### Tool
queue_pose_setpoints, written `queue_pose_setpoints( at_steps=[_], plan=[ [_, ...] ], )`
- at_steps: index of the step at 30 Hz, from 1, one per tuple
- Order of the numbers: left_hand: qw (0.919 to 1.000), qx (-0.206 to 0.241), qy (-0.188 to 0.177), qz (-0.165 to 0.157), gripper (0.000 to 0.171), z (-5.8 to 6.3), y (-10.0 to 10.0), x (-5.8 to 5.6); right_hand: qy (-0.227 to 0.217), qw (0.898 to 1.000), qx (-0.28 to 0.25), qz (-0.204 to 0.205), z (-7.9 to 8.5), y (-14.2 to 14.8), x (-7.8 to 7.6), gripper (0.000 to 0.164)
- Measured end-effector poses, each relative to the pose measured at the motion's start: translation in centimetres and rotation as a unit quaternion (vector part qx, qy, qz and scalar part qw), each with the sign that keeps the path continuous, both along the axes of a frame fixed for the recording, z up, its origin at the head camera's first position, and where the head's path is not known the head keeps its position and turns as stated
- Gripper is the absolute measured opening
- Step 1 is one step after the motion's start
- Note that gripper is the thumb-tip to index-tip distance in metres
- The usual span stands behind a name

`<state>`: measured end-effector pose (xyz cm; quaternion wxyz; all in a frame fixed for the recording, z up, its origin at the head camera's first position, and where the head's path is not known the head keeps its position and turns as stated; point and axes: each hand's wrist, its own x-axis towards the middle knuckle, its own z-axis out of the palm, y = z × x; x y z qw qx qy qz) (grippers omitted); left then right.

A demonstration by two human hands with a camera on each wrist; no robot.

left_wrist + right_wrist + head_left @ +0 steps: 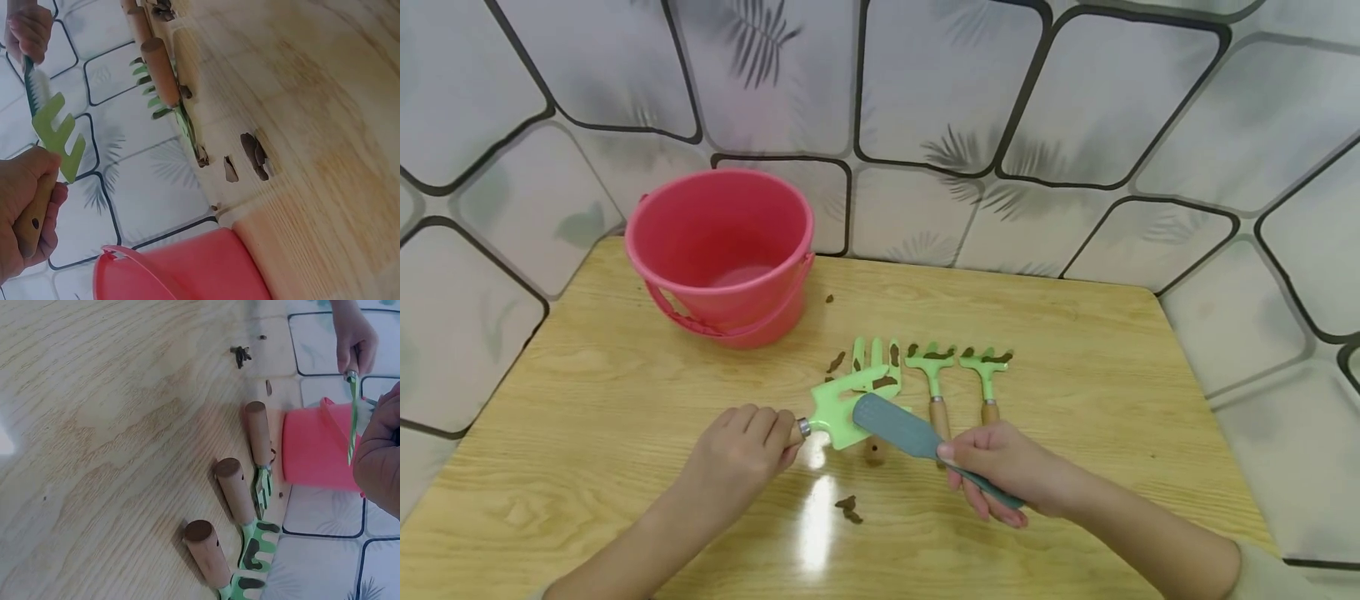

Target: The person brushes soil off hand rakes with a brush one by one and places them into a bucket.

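My left hand [737, 454] grips the wooden handle of a small green garden fork [835, 412], whose flat head with broad prongs points right. My right hand [1007, 467] holds a grey-green brush [898, 425] by its handle, thumb on top. The brush head lies over the fork's head in the head view; pale bristles [41, 87] show against the fork in the left wrist view. Behind them on the table lie another green fork [893, 379] and two green rakes with wooden handles, a left rake [932, 367] and a right rake [987, 371], all bearing brown clumps.
A pink bucket [782, 304] stands at the back left of the wooden table [587, 400], its handle hanging down in front. Loose brown clumps [848, 508] lie near the front, with others by the bucket. A patterned wall [925, 217] rises behind the table.
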<state>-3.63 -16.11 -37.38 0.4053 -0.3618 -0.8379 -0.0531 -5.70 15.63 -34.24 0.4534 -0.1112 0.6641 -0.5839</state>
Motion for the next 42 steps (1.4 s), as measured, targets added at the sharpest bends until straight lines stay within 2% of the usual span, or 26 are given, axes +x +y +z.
queue_pose_setpoints(
  at_steps=[5, 10, 13, 18, 24, 27, 29, 30, 31, 32, 33, 34, 36, 37, 38, 40, 42],
  plan=[
    [0.9997, -0.013, 0.017, -0.012, 0.044, -0.3, 0.2, 0.1, 0.004, 0.999, 0.026, -0.022, -0.7, -1.4, -0.6, 0.043],
    [0.9990, -0.036, 0.022, -0.016, 0.040, -0.7, 0.7, 0.2, -0.006, 0.996, 0.039, -0.075, -1.1, -2.7, -1.9, 0.039],
    [0.9989, -0.036, 0.015, -0.027, 0.038, -0.7, 0.7, 0.3, -0.018, 0.994, 0.039, -0.102, -0.9, -2.9, -2.7, 0.037],
    [0.9988, -0.041, 0.003, -0.026, 0.043, -0.2, -0.3, 0.2, -0.020, 0.990, 0.033, -0.134, 0.0, -2.1, -3.7, 0.038],
    [0.9985, -0.045, -0.007, -0.030, 0.046, 0.3, -1.8, 0.2, -0.021, 0.989, 0.032, -0.140, 0.8, -1.2, -4.0, 0.040],
    [0.9988, -0.013, -0.037, -0.030, 0.048, 0.5, -2.3, 0.4, -0.014, 0.991, 0.025, -0.129, 0.9, -0.8, -3.8, 0.040],
    [0.9942, 0.022, -0.100, -0.034, 0.049, 0.9, -2.6, 0.6, -0.013, 0.992, 0.016, -0.122, 0.9, -0.4, -3.7, 0.039],
    [0.9877, 0.044, -0.146, -0.033, 0.045, 1.1, -2.7, 0.7, -0.012, 0.993, 0.012, -0.118, 0.9, -0.2, -3.6, 0.039],
    [0.9760, 0.069, -0.205, -0.028, 0.040, 1.4, -2.8, 0.8, -0.011, 0.993, 0.006, -0.115, 0.9, 0.0, -3.5, 0.038],
    [0.9576, 0.097, -0.271, -0.021, 0.035, 1.7, -2.9, 0.9, -0.012, 0.994, 0.000, -0.112, 0.9, 0.2, -3.5, 0.038],
    [0.9316, 0.125, -0.341, -0.009, 0.030, 2.1, -3.1, 1.0, -0.012, 0.994, -0.006, -0.110, 0.9, 0.3, -3.4, 0.038],
    [0.8994, 0.155, -0.409, 0.006, 0.025, 2.5, -3.2, 1.0, -0.009, 0.994, -0.011, -0.107, 0.9, 0.4, -3.4, 0.037],
    [0.8272, 0.209, -0.520, 0.043, 0.017, 3.3, -3.6, 0.9, -0.006, 0.994, -0.019, -0.105, 0.9, 0.5, -3.4, 0.037],
    [0.7931, 0.231, -0.560, 0.060, 0.017, 3.6, -3.8, 0.8, -0.007, 0.994, -0.023, -0.103, 0.9, 0.5, -3.4, 0.037],
    [0.7662, 0.248, -0.589, 0.067, 0.019, 3.8, -4.1, 0.6, -0.008, 0.994, -0.027, -0.102, 1.0, 0.5, -3.4, 0.037],
    [0.7195, 0.286, -0.629, 0.069, 0.023, 4.1, -4.6, 0.2, -0.009, 0.995, -0.030, -0.098, 1.1, 0.5, -3.3, 0.036],
    [0.6808, 0.325, -0.654, 0.059, 0.026, 4.4, -5.1, -0.1, -0.011, 0.995, -0.035, -0.094, 1.2, 0.5, -3.2, 0.035]
  ],
)
